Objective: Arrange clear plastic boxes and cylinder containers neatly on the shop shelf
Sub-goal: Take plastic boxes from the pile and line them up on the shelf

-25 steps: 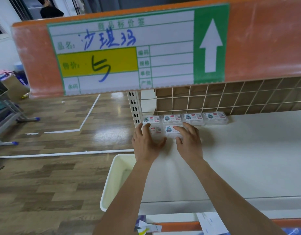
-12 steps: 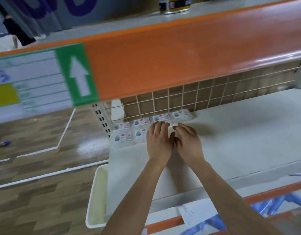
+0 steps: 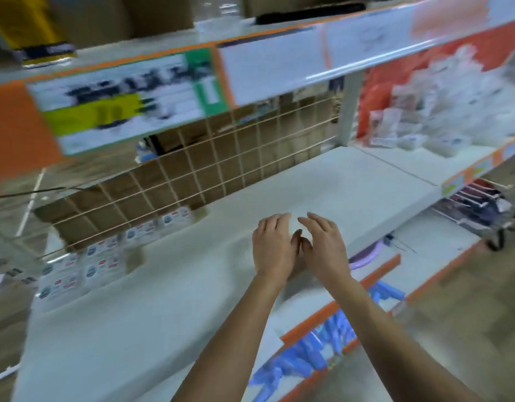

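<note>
Several clear plastic boxes (image 3: 102,261) with small labels stand in two rows at the back left of the white shelf (image 3: 323,184), against the wire grid. My left hand (image 3: 275,245) and my right hand (image 3: 323,243) hover side by side over the shelf's middle, well to the right of the boxes. Both hands show relaxed fingers and hold nothing. The frame is blurred by head motion.
A wire grid back panel (image 3: 221,158) closes the shelf's rear. An orange upper shelf edge with a price label (image 3: 120,103) hangs overhead. A pile of clear packets (image 3: 418,123) sits on the neighbouring shelf at right. Blue items (image 3: 317,346) fill the shelf below.
The view swung to the right, so the boxes now lie far left. Both hands left the boxes and moved right along the shelf, staying close together and holding nothing.
</note>
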